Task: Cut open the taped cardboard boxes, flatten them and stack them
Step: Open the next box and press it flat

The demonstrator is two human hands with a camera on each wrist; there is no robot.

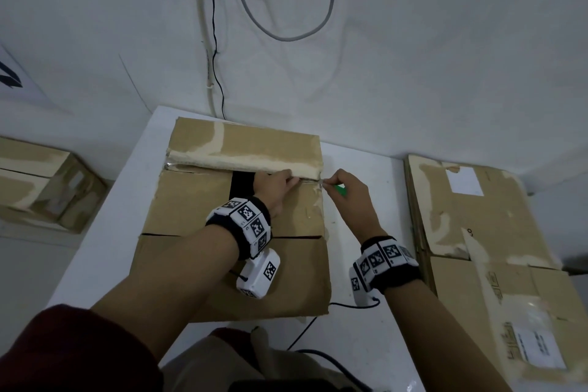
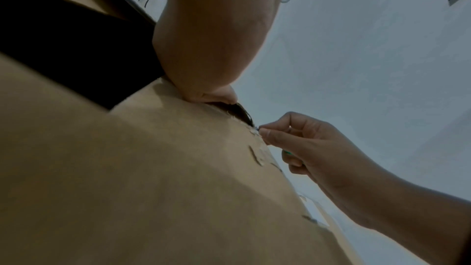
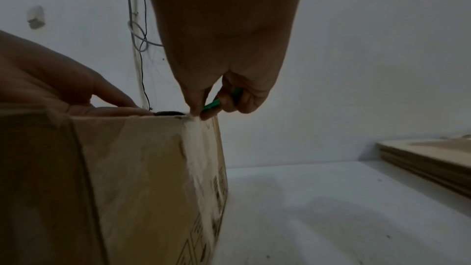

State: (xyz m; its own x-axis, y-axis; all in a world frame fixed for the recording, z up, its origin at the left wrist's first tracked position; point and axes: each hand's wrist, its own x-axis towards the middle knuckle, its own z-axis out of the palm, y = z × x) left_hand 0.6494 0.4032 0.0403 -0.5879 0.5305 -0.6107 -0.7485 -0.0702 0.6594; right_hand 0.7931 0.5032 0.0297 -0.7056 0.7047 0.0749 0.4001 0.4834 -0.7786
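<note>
A brown cardboard box (image 1: 197, 200) stands on the white table (image 1: 372, 264), its top flaps parted along a taped seam (image 1: 222, 165) with a dark gap (image 1: 240, 183). My left hand (image 1: 281, 181) lies flat on the near flap beside the seam, fingers straight, as the right wrist view also shows (image 3: 102, 106). At the seam's right end, on the box corner (image 3: 188, 118), my right hand (image 1: 334, 183) grips a green cutter (image 1: 341, 190). The cutter's green handle (image 3: 213, 105) pokes out between the fingers; its blade is hidden.
A stack of flattened cardboard (image 1: 483, 232) lies at the table's right side. Another taped box (image 1: 41, 181) sits lower down to the left. Cables (image 1: 286, 25) hang on the wall behind. A black cord (image 1: 305, 328) runs off the table's front edge.
</note>
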